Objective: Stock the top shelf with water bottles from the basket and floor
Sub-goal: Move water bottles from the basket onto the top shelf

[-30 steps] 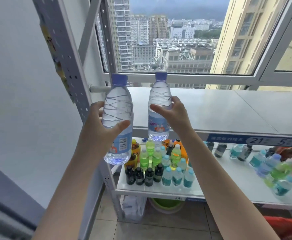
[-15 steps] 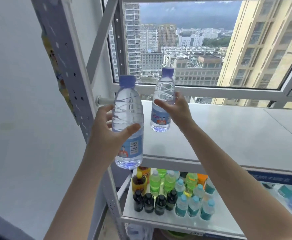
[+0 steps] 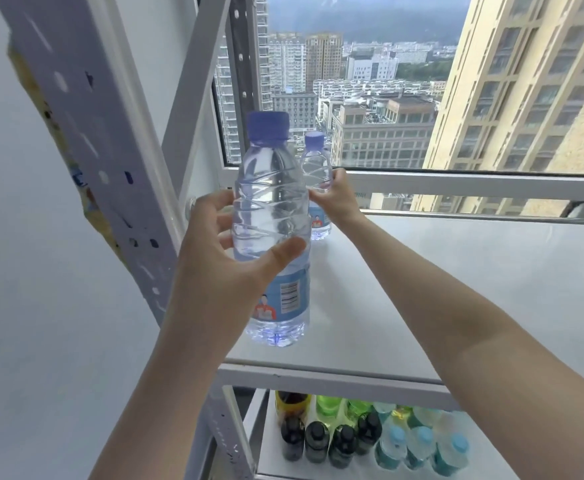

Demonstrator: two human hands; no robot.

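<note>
Nearest the camera, the left hand (image 3: 221, 268) has its fingers wrapped around a water bottle (image 3: 271, 237), upright above the top shelf (image 3: 422, 289) front edge. Farther back, the right hand (image 3: 335, 199) grips a second bottle (image 3: 315, 188) by the window, apparently filling back-to-front.

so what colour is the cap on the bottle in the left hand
Blue-purple, on the clear plastic water bottle; its cap shows in the head view.

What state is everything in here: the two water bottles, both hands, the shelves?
Near bottle: capped, upright, held above shelf.
Far bottle: capped, upright, at the back.
Left hand: gripping near bottle.
Right hand: gripping far bottle.
Top shelf: otherwise bare.
Lower shelf: stocked with drinks.
</note>
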